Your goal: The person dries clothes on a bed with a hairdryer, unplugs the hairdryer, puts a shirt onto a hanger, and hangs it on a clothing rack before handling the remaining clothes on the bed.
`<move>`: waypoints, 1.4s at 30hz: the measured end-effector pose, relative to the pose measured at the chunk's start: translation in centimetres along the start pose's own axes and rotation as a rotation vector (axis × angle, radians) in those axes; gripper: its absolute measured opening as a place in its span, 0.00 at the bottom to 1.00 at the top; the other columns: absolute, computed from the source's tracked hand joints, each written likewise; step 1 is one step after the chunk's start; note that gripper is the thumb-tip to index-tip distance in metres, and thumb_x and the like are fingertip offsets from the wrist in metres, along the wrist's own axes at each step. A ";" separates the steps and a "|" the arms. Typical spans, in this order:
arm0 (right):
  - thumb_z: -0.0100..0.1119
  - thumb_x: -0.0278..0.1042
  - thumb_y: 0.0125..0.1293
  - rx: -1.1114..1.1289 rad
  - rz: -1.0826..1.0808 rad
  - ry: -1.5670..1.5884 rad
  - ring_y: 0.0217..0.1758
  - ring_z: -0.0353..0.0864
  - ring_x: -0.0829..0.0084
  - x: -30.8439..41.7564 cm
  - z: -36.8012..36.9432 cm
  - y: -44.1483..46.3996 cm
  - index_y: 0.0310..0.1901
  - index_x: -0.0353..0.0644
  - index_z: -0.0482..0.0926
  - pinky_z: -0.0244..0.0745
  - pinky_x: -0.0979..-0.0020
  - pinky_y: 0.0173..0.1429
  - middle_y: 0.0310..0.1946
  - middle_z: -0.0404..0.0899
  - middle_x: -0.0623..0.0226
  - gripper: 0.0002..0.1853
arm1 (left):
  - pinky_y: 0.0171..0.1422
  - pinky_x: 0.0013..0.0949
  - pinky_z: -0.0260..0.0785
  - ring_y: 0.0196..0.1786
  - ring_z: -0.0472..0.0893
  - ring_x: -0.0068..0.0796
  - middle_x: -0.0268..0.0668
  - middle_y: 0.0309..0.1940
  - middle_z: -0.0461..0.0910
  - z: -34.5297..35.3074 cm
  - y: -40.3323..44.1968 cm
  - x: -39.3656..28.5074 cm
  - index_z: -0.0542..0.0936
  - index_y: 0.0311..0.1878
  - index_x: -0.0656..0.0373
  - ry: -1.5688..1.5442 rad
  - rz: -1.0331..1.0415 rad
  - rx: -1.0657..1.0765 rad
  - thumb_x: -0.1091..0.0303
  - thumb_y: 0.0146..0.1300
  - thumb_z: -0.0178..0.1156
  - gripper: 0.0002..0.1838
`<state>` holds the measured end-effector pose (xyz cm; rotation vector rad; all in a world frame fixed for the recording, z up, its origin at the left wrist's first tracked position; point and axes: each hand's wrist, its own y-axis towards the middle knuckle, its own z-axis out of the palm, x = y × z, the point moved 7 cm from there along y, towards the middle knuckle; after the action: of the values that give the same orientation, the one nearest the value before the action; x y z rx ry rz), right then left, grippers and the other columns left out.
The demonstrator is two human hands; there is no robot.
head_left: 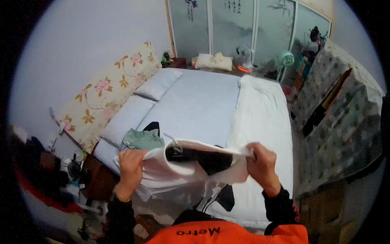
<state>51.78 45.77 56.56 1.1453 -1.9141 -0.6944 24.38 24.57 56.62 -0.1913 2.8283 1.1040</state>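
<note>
A white garment [178, 183] is stretched between my two hands above the near side of the bed, its opening facing up with dark cloth showing through it. My left hand [132, 171] is closed on its left end. At its right end my right hand [262, 164] grips the cloth, fingers bent round it. Just beyond my left hand a grey-green cloth [142, 139] lies crumpled on the bed, with a black piece beside it. Below the garment a black item [226, 198] rests on the white blanket.
The bed [195, 101] has two pillows [159, 83] at a floral headboard [101, 87]. A folded white blanket [264, 114] covers its right side. Fans [245, 57] stand beyond it. At the right is a patterned fabric wardrobe [341, 122]; a bedside cabinet [99, 177] is at the left.
</note>
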 end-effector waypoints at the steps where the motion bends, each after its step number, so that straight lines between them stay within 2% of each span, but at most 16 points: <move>1: 0.61 0.18 0.47 0.007 0.052 0.082 0.18 0.77 0.63 1.3 0.0 0.0 0.35 0.43 0.75 0.69 0.67 0.22 0.17 0.73 0.60 0.12 | 0.51 0.41 0.60 0.42 0.76 0.43 0.40 0.35 0.79 0.3 0.1 0.7 0.80 0.40 0.59 0.024 -0.054 -0.022 0.77 0.55 0.55 0.10; 4: 0.63 0.29 0.60 0.343 0.418 0.733 0.18 0.68 0.84 4.7 4.2 -1.1 0.41 0.41 0.74 0.60 0.77 0.20 0.15 0.69 0.66 0.10 | 0.51 0.41 0.60 0.42 0.75 0.44 0.41 0.35 0.79 1.1 0.4 1.1 0.79 0.42 0.60 0.042 -0.097 -0.054 0.77 0.54 0.55 0.12; 5: 0.61 0.30 0.61 0.504 0.530 0.792 0.20 0.73 0.76 5.7 6.6 -1.8 0.46 0.41 0.74 0.65 0.73 0.24 0.16 0.72 0.61 0.12 | 0.51 0.41 0.60 0.43 0.75 0.44 0.42 0.36 0.78 1.4 0.6 1.3 0.79 0.43 0.60 0.037 -0.123 -0.076 0.77 0.55 0.55 0.12; 8: 0.61 0.34 0.63 0.814 0.197 0.733 0.25 0.78 0.66 5.3 10.8 -4.7 0.49 0.42 0.76 0.71 0.68 0.31 0.21 0.77 0.58 0.14 | 0.51 0.41 0.60 0.42 0.75 0.43 0.41 0.34 0.79 1.0 0.9 2.3 0.80 0.43 0.59 0.007 -0.091 -0.181 0.80 0.52 0.53 0.15; 9: 0.60 0.36 0.63 0.839 -0.167 0.570 0.28 0.79 0.62 5.8 9.0 -4.1 0.49 0.43 0.77 0.73 0.65 0.34 0.24 0.78 0.57 0.15 | 0.51 0.41 0.60 0.42 0.76 0.43 0.41 0.35 0.79 0.8 0.8 2.6 0.80 0.43 0.59 -0.010 -0.092 -0.184 0.79 0.53 0.53 0.14; 11: 0.62 0.37 0.63 0.794 -0.108 0.624 0.30 0.80 0.66 5.4 6.4 -1.4 0.49 0.44 0.80 0.77 0.65 0.40 0.30 0.81 0.63 0.15 | 0.51 0.41 0.60 0.43 0.76 0.42 0.40 0.37 0.80 -0.1 1.0 2.2 0.80 0.43 0.58 -0.053 -0.080 -0.195 0.78 0.55 0.53 0.13; 12: 0.65 0.35 0.61 0.639 0.166 0.742 0.31 0.80 0.73 4.9 4.4 1.3 0.52 0.43 0.78 0.77 0.70 0.40 0.33 0.81 0.66 0.18 | 0.53 0.41 0.60 0.44 0.76 0.43 0.40 0.37 0.80 0.1 1.4 1.6 0.80 0.43 0.58 -0.063 -0.097 -0.143 0.79 0.54 0.53 0.14; 15: 0.63 0.30 0.62 0.361 0.093 0.605 0.34 0.79 0.78 6.5 2.6 7.2 0.56 0.36 0.74 0.76 0.78 0.31 0.39 0.78 0.64 0.21 | 0.54 0.42 0.61 0.44 0.76 0.42 0.39 0.37 0.80 1.3 2.9 0.1 0.80 0.43 0.57 -0.080 -0.026 -0.157 0.79 0.53 0.54 0.14; 18: 0.65 0.39 0.63 0.412 -0.031 0.706 0.25 0.77 0.77 9.2 3.9 10.0 0.44 0.37 0.77 0.73 0.75 0.25 0.30 0.78 0.63 0.15 | 0.54 0.42 0.60 0.44 0.76 0.41 0.38 0.37 0.80 2.0 4.3 -1.3 0.80 0.43 0.56 -0.051 0.021 -0.166 0.77 0.53 0.56 0.13; 20: 0.62 0.43 0.65 0.726 0.476 1.160 0.18 0.74 0.76 8.3 7.2 9.6 0.30 0.37 0.75 0.70 0.74 0.23 0.20 0.75 0.63 0.16 | 0.54 0.40 0.61 0.47 0.76 0.39 0.37 0.39 0.81 1.9 4.9 -1.8 0.80 0.44 0.56 -0.132 0.045 -0.116 0.77 0.52 0.59 0.14; 21: 0.60 0.45 0.66 0.560 0.571 1.245 0.13 0.70 0.75 8.1 6.5 10.6 0.20 0.41 0.70 0.66 0.73 0.20 0.12 0.68 0.67 0.21 | 0.54 0.40 0.61 0.47 0.76 0.39 0.37 0.39 0.81 0.9 4.9 -1.9 0.80 0.44 0.56 -0.132 0.033 -0.122 0.77 0.52 0.59 0.14; 27: 0.54 0.46 0.68 0.356 0.555 1.278 0.11 0.64 0.73 5.4 3.0 13.0 0.13 0.48 0.59 0.62 0.72 0.16 0.09 0.56 0.72 0.27 | 0.52 0.41 0.67 0.47 0.80 0.40 0.40 0.39 0.83 -1.7 1.2 3.7 0.80 0.44 0.59 -0.050 -0.184 -0.302 0.73 0.54 0.63 0.12; 29: 0.55 0.46 0.68 0.354 0.526 1.279 0.10 0.63 0.74 5.7 2.6 13.4 0.13 0.47 0.61 0.61 0.73 0.17 0.09 0.57 0.72 0.27 | 0.43 0.40 0.73 0.39 0.83 0.43 0.43 0.33 0.83 1.7 -0.4 6.9 0.80 0.41 0.63 -0.296 -0.466 0.046 0.73 0.55 0.64 0.10; 31: 0.56 0.46 0.68 0.380 0.466 1.153 0.10 0.62 0.76 5.4 1.8 14.2 0.13 0.46 0.63 0.60 0.73 0.17 0.09 0.59 0.72 0.26 | 0.36 0.35 0.74 0.33 0.83 0.43 0.48 0.29 0.82 1.3 -0.6 7.2 0.81 0.39 0.65 -0.236 -0.349 -0.025 0.74 0.58 0.63 0.08; 34: 0.57 0.45 0.68 0.350 0.337 0.963 0.12 0.60 0.80 5.4 -1.2 15.1 0.16 0.43 0.69 0.55 0.75 0.17 0.10 0.62 0.72 0.24 | 0.37 0.35 0.72 0.32 0.83 0.39 0.50 0.32 0.82 0.3 -1.5 11.3 0.81 0.39 0.64 -0.391 -0.604 -0.170 0.73 0.62 0.59 0.06; 42: 0.54 0.44 0.69 0.471 0.446 0.909 0.13 0.68 0.77 4.7 2.4 14.7 0.16 0.45 0.67 0.66 0.74 0.18 0.11 0.62 0.73 0.23 | 0.40 0.37 0.69 0.38 0.79 0.40 0.43 0.36 0.81 1.2 2.3 8.4 0.81 0.41 0.60 0.101 -0.195 -0.163 0.71 0.61 0.59 0.07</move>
<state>41.61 48.27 68.11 0.9874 -1.4444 0.4933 15.80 26.37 56.08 -0.5382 2.7293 1.3134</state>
